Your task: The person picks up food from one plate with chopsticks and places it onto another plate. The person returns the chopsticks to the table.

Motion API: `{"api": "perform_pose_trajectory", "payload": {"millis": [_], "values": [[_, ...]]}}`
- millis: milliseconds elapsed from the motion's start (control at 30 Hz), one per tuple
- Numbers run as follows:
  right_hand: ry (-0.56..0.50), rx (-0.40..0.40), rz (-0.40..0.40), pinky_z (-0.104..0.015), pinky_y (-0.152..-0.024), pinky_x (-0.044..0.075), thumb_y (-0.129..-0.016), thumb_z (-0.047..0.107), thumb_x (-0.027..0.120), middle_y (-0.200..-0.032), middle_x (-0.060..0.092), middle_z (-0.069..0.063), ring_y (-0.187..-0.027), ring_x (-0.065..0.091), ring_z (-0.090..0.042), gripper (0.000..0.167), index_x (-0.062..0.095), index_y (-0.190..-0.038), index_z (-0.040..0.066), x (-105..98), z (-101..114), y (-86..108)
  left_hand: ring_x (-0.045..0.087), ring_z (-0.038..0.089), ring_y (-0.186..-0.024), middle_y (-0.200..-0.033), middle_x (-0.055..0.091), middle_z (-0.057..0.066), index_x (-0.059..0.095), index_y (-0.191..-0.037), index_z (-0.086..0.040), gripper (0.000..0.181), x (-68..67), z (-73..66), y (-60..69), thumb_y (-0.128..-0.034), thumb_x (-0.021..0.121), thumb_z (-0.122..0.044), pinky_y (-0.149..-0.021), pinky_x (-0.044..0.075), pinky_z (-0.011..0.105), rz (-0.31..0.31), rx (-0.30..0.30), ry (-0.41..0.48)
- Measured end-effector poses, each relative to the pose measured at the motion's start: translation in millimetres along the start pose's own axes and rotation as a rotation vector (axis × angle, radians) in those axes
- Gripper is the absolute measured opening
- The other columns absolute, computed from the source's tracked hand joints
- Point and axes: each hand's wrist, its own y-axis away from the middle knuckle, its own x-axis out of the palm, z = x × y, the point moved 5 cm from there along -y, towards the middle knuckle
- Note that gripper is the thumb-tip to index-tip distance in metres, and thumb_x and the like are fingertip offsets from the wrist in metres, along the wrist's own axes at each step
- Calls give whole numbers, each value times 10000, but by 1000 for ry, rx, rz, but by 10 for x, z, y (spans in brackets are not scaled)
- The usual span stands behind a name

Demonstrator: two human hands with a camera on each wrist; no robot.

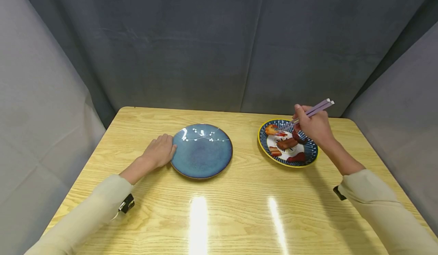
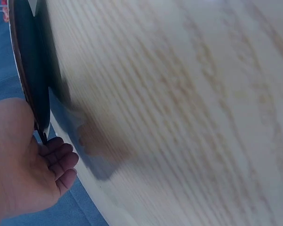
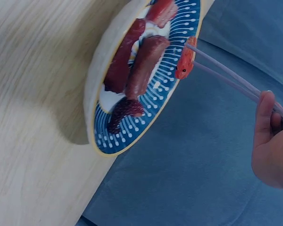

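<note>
At the left rim of a glossy blue plate [image 1: 202, 156] is my left hand [image 1: 160, 149], its thumb over the edge; the left wrist view shows the fingers of this hand [image 2: 26, 165] curled below the plate's rim [image 2: 26, 89]. My right hand [image 1: 315, 127] holds a pair of light purple chopsticks [image 1: 318, 108] over a yellow-rimmed patterned dish [image 1: 310, 154]. In the right wrist view, the chopsticks [image 3: 226, 75] reach from the right hand [image 3: 273, 150] to an orange-red shrimp-like piece [image 3: 185, 60], one tip against it at each end. Whether it is lifted I cannot tell.
Several dark red and brown food pieces [image 1: 287, 144] lie in the patterned dish. Both dishes stand on a light wooden table [image 1: 239, 209]. A dark grey curtain [image 1: 188, 49] hangs behind it, with pale cloth [image 1: 37, 114] at the sides.
</note>
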Motion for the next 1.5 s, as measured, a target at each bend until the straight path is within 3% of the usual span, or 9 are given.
{"api": "perform_pose_trajectory", "payload": {"millis": [300, 467, 700, 867, 1167, 1367, 1500], "values": [[-95, -27, 4, -266, -506, 534, -1030, 468, 484, -817, 690, -202, -586, 660, -201, 560, 695, -894, -33, 35, 225, 59, 451, 288, -835, -881, 442, 114, 494, -1057, 42, 281, 26, 20, -16, -1059, 414, -227, -715, 392, 416, -19, -10, 0], [-142, -50, 18, -262, -482, 520, -1037, 424, 503, -741, 679, -157, -564, 648, -187, 522, 693, -884, -38, 105, 376, 120, 443, 286, -824, -865, 433, 109, 492, -1033, 32, 283, 37, 16, -29, -1059, 412, -237, -705, 380, 405, -36, -13, -13], [-252, -105, 56, -241, -477, 521, -1049, 246, 521, -723, 672, -216, -528, 644, -158, 432, 680, -858, -108, 195, 669, 246, 449, 282, -803, -843, 440, 107, 503, -1006, 33, 289, 40, 13, -44, -1056, 414, -238, -695, 388, 407, -60, -25, -26], [-268, -142, 76, -249, -458, 513, -1041, 145, 529, -707, 659, -268, -517, 650, -209, 377, 668, -842, -144, 232, 894, 386, 456, 275, -790, -833, 443, 101, 509, -993, 32, 294, 56, -4, -47, -1057, 410, -237, -683, 395, 402, -59, -30, -44], [-286, -174, 90, -268, -336, 393, -1050, 275, 533, -659, 673, -146, -516, 650, -205, 415, 704, -844, -43, 393, 812, 403, 469, 286, -777, -811, 437, 105, 505, -953, 27, 277, 35, -29, -42, -1047, 429, -222, -671, 400, 410, -90, -22, -52], [-348, -195, 102, -284, -471, 529, -1051, 207, 533, -672, 670, -180, -529, 660, -249, 392, 691, -824, -70, 510, 886, 435, 469, 276, -766, -805, 439, 101, 508, -947, 25, 280, 36, -30, -46, -1048, 428, -222, -661, 396, 396, -86, -26, -62], [-399, -180, 123, -263, -462, 519, -1045, 109, 519, -672, 651, -248, -519, 651, -279, 358, 669, -827, -131, 558, 1023, 506, 464, 273, -775, -814, 439, 100, 507, -952, 22, 280, 39, -32, -58, -1050, 423, -227, -668, 394, 391, -74, -36, -60]]}}
